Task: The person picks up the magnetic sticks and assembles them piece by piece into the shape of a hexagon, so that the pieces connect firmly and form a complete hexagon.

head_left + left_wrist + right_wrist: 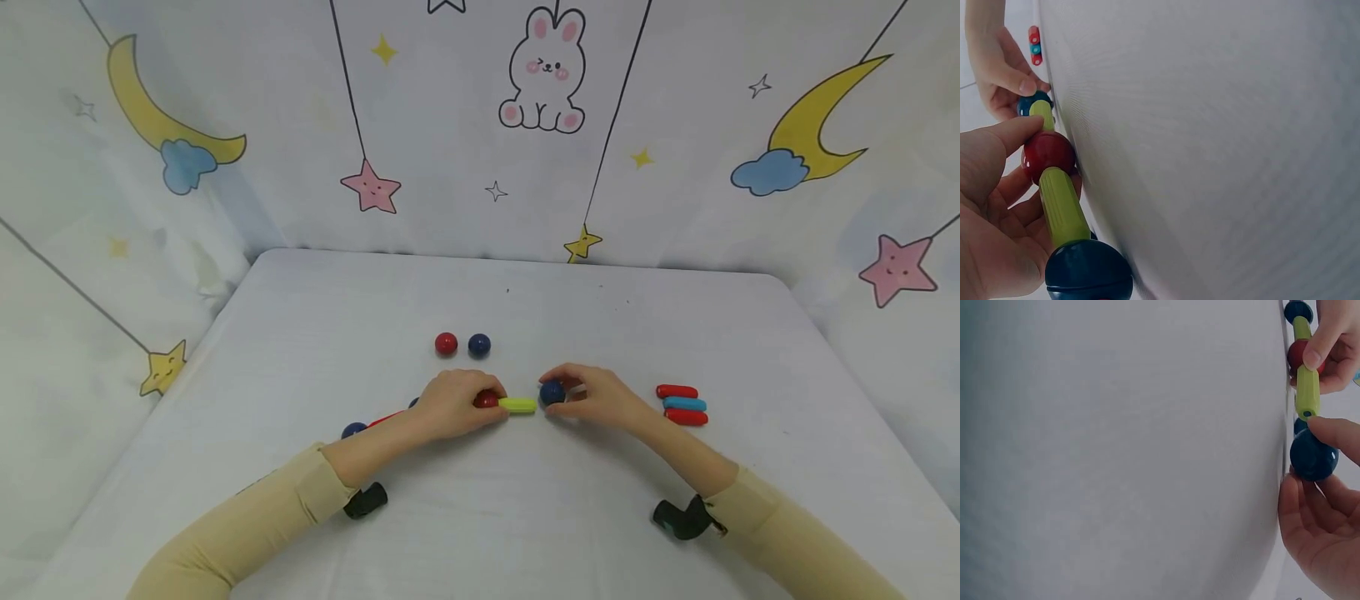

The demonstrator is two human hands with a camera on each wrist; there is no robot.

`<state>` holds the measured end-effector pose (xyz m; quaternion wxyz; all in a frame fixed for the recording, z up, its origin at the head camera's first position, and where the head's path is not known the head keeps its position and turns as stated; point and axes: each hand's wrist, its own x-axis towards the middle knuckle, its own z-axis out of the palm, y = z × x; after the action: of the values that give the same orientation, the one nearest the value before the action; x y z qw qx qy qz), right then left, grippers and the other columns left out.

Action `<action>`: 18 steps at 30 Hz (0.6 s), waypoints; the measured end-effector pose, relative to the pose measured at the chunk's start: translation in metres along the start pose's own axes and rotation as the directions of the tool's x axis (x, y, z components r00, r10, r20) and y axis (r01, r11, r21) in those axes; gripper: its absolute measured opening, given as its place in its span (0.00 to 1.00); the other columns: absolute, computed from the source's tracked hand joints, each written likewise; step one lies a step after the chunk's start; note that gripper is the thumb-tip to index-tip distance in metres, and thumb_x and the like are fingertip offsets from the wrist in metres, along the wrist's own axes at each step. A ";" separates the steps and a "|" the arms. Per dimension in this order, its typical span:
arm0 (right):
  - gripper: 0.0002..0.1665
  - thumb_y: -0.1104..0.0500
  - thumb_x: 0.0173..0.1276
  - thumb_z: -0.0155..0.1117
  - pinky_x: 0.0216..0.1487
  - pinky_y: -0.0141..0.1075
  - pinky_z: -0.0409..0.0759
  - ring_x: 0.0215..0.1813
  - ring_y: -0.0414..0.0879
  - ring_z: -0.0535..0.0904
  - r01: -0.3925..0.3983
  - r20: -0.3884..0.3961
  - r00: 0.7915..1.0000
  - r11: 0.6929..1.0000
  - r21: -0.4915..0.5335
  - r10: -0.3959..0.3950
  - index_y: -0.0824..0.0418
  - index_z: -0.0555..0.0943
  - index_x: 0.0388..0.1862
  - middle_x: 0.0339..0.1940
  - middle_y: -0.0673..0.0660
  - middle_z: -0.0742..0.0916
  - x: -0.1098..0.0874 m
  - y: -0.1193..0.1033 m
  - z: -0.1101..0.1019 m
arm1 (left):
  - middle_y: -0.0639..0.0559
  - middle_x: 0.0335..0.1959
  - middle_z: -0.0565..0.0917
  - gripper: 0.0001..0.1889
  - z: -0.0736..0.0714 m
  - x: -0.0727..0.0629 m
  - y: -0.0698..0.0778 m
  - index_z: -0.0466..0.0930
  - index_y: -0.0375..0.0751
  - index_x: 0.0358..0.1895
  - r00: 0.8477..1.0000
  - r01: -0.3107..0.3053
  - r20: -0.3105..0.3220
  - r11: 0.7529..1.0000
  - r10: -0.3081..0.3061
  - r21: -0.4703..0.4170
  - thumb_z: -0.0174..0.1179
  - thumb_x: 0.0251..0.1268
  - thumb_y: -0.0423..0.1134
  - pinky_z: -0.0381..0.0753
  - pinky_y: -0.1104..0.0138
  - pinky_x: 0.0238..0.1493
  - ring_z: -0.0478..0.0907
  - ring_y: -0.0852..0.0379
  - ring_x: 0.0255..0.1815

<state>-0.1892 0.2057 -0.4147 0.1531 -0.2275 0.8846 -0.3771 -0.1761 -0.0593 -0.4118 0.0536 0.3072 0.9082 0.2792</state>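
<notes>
My left hand (457, 404) is closed narrowly around a red ball (486, 400), thumb and fingertips on it near the middle of the white table (517, 517). A lime-yellow rod (517, 405) juts from that ball toward my other hand, and one of my left fingertips also lies where rod and ball meet. On the ball's opposite side, a second lime-yellow rod (1063, 209) leads to a dark blue ball (1088, 269).

My right hand (592, 396) pinches a loose dark blue ball (552, 392), thumb and fingers parted only by its width. I hold it just beside the rod's free end, which shows a dark round spot; from above, a sliver of white separates them.

Beside my left forearm, a red rod (384, 418) slants up from a blue ball (354, 430), both partly covered by my arm. Beyond my hands, a spare red ball (446, 343) and a spare blue ball (479, 345) sit close together. Right of my right hand, a light-blue rod (685, 404) lies between two red rods (686, 417).
</notes>
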 end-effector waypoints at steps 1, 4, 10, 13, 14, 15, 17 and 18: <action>0.26 0.56 0.62 0.72 0.52 0.41 0.80 0.52 0.50 0.79 0.004 0.003 1.000 1.000 -0.002 -0.004 0.59 0.78 0.58 0.52 0.54 0.83 -0.001 0.000 0.000 | 0.58 0.35 0.82 0.11 0.000 0.000 0.000 0.85 0.47 0.45 1.000 0.001 0.000 1.000 -0.001 -0.004 0.67 0.61 0.46 0.71 0.69 0.33 0.73 0.61 0.33; 0.25 0.55 0.62 0.72 0.52 0.39 0.80 0.51 0.48 0.79 0.010 0.012 1.000 1.000 -0.006 -0.010 0.58 0.79 0.57 0.52 0.53 0.83 -0.004 -0.002 0.002 | 0.59 0.35 0.82 0.11 0.000 0.000 -0.001 0.85 0.48 0.45 1.000 0.007 0.003 1.000 -0.007 -0.012 0.67 0.61 0.46 0.71 0.69 0.33 0.72 0.62 0.33; 0.24 0.56 0.62 0.72 0.51 0.39 0.80 0.50 0.48 0.78 0.036 0.027 0.999 0.999 -0.001 -0.036 0.58 0.79 0.57 0.51 0.53 0.83 -0.006 -0.006 0.005 | 0.59 0.35 0.82 0.11 0.001 0.001 -0.002 0.85 0.48 0.44 1.000 0.006 -0.003 1.000 -0.006 -0.016 0.67 0.61 0.46 0.72 0.69 0.33 0.72 0.61 0.33; 0.24 0.56 0.63 0.72 0.52 0.39 0.80 0.50 0.48 0.78 0.042 0.030 0.999 0.999 0.004 -0.042 0.59 0.79 0.57 0.52 0.54 0.83 -0.006 -0.007 0.006 | 0.59 0.35 0.81 0.11 0.001 0.001 -0.003 0.84 0.48 0.45 1.000 0.007 0.003 1.000 -0.007 -0.022 0.67 0.61 0.45 0.71 0.69 0.33 0.72 0.61 0.33; 0.24 0.56 0.63 0.72 0.52 0.39 0.80 0.50 0.48 0.78 0.041 0.030 0.999 0.999 0.005 -0.041 0.59 0.79 0.57 0.52 0.54 0.83 -0.006 -0.007 0.006 | 0.59 0.35 0.81 0.11 0.000 0.001 -0.002 0.84 0.48 0.45 1.000 0.009 0.011 1.000 -0.009 -0.024 0.67 0.62 0.45 0.72 0.69 0.33 0.72 0.61 0.34; 0.25 0.56 0.63 0.72 0.52 0.38 0.80 0.51 0.49 0.78 0.040 0.030 0.999 0.999 0.008 -0.040 0.59 0.79 0.58 0.53 0.54 0.83 -0.006 -0.007 0.006 | 0.59 0.35 0.81 0.11 0.000 0.001 -0.001 0.84 0.48 0.45 1.000 0.013 0.020 1.000 -0.012 -0.026 0.67 0.62 0.45 0.72 0.69 0.33 0.72 0.61 0.34; 0.26 0.57 0.62 0.72 0.52 0.37 0.80 0.52 0.49 0.78 0.038 0.030 0.999 0.999 0.017 -0.038 0.60 0.78 0.59 0.54 0.55 0.83 -0.006 -0.007 0.007 | 0.59 0.35 0.80 0.12 -0.001 0.003 0.001 0.84 0.47 0.46 0.999 0.014 0.044 1.000 -0.013 -0.020 0.66 0.62 0.45 0.72 0.69 0.33 0.72 0.61 0.34; 0.26 0.57 0.62 0.72 0.51 0.37 0.80 0.52 0.50 0.78 0.035 0.031 0.999 0.999 0.025 -0.036 0.60 0.78 0.59 0.54 0.55 0.83 -0.006 -0.007 0.007 | 0.58 0.35 0.80 0.13 -0.001 0.004 0.003 0.83 0.47 0.47 0.998 0.011 0.054 1.000 -0.011 -0.014 0.66 0.62 0.46 0.73 0.69 0.33 0.72 0.60 0.34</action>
<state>-0.1786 0.2004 -0.4135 0.1629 -0.2472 0.8732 -0.3870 -0.1782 -0.0555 -0.4095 0.0820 0.3093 0.9061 0.2769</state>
